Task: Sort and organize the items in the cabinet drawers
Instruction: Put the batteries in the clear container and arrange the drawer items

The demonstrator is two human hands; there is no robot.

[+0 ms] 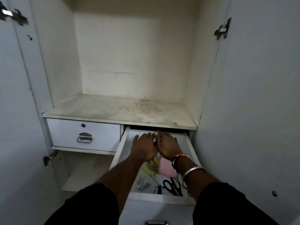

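The right-hand white drawer is pulled out of the cabinet. Both hands reach over its rear half, side by side and touching. My left hand lies palm down with fingers stretched toward the back. My right hand is beside it, fingers extended toward the drawer's back wall; whatever lies under the hands is hidden. Nearer to me in the drawer lie a pink pouch, a yellow item, black scissors and small white clips.
The left drawer is closed, with a metal handle and keyhole. Above the drawers is a stained bare shelf. Both cabinet doors stand open at either side. A lower shelf shows below the left drawer.
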